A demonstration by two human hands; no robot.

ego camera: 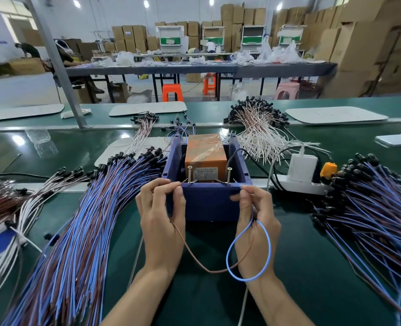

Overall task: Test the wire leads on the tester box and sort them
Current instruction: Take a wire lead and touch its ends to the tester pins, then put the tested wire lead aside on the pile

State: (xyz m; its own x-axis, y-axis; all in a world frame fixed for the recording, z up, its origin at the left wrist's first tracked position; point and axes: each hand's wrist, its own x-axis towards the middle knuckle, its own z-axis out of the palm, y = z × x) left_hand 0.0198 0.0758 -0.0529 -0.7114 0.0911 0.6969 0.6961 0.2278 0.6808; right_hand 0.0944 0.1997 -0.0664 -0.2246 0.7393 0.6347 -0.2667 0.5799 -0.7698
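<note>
The tester box (207,201) is a blue open tray holding an orange unit (205,152), with two upright screws (190,174) at its near edge. My left hand (160,215) pinches the brown lead (194,257), its bare tip reaching toward the left screw. My right hand (257,220) pinches the blue lead (268,245) near the box's right front corner, short of the right screw (229,175). Both leads hang in loops below my hands and join behind my right hand.
A large fan of blue and brown leads (84,231) lies left of the box, another pile (371,212) to the right. White and pink leads (258,128) lie behind. A white power strip with charger (302,178) sits right of the box, and a phone (398,139) at far right.
</note>
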